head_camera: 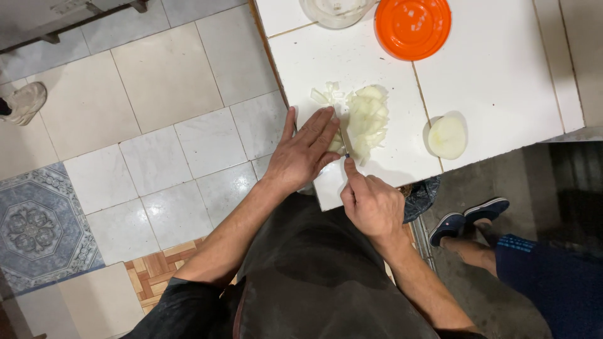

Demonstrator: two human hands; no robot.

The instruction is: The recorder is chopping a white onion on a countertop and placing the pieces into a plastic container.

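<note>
On a white tiled counter (496, 69) lies a pile of chopped white onion (366, 119). My left hand (306, 152) rests flat with its fingers spread, pressing on the piece of onion beside the pile. My right hand (372, 202) grips the handle of a knife (343, 143), index finger along the top, blade edge-on between my left fingertips and the chopped pile. A peeled half onion (447, 136) sits cut side down to the right, apart from both hands.
An orange round lid (412, 25) and a clear plastic container (336, 11) stand at the counter's far edge. Another person's leg and blue slippers (468, 216) are on the right. A shoe (25, 103) shows on the tiled floor at left.
</note>
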